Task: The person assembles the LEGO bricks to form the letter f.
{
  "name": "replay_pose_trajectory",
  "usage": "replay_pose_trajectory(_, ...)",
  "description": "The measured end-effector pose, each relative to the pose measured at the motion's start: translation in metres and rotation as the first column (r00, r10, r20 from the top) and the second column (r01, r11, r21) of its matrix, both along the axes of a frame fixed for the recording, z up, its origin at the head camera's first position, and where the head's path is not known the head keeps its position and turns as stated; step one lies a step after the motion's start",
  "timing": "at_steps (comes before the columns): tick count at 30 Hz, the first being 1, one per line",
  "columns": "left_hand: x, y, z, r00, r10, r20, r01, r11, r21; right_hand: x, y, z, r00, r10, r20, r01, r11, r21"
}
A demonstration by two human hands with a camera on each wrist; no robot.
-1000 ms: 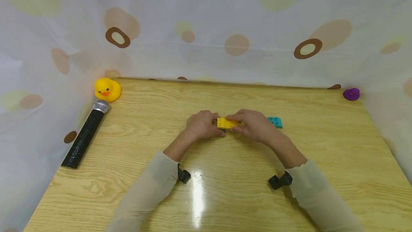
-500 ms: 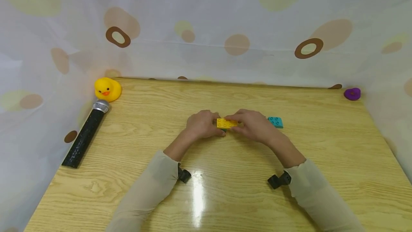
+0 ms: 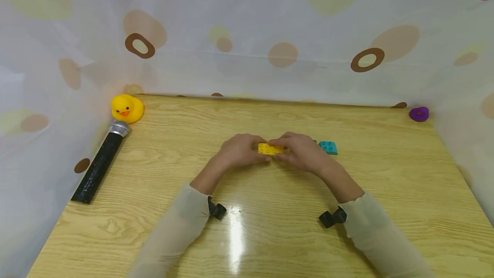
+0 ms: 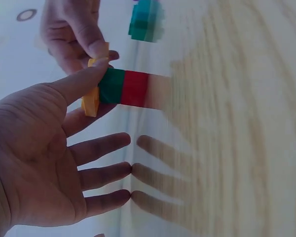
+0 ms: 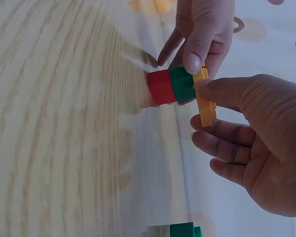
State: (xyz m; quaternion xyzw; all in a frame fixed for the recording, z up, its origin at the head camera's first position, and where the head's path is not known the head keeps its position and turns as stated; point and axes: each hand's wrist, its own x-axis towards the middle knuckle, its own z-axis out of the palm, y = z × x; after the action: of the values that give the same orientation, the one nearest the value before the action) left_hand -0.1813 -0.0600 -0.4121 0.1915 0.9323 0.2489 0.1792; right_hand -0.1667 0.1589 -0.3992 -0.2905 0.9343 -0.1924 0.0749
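Observation:
A small stack of toy building blocks stands on the table: a red block (image 4: 135,88) at the bottom, a green block (image 4: 111,85) on it, and a flat yellow block (image 3: 264,148) on top. With thumb and forefinger my left hand (image 3: 241,150) pinches the stack at the green block, just under the yellow one; its other fingers extend, tips near the tabletop. From the opposite side my right hand (image 3: 305,151) pinches the overhanging end of the yellow block (image 5: 206,106) between thumb and fingers. In the head view the yellow block covers those beneath.
A teal block (image 3: 328,147) lies right of my right hand, with a green block (image 5: 181,230) partly hidden beside it. At the back left are a yellow rubber duck (image 3: 127,108) and a black microphone (image 3: 101,162). A small purple object (image 3: 419,114) sits at the back right.
The yellow block has settled over the green one, whose front edge showed earlier in the head view and is now covered. Both hands keep their holds; the head view shifts slightly.

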Motion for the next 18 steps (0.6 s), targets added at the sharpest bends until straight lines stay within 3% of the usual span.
replay_pose_trajectory(6,0.0027,-0.0044,0.0040,0.998,0.053,0.040,-0.056,0.995,0.083,0.0011,-0.0010,-0.0025,1.000,-0.017,-0.005,0.017,1.000,0.006)
replay_pose_trajectory(18,0.0062,-0.0002,0.0079,0.998,0.055,-0.010,-0.055,0.998,0.001,0.0033,0.0014,-0.0039,1.000,-0.019,-0.017,0.018,1.000,-0.016)
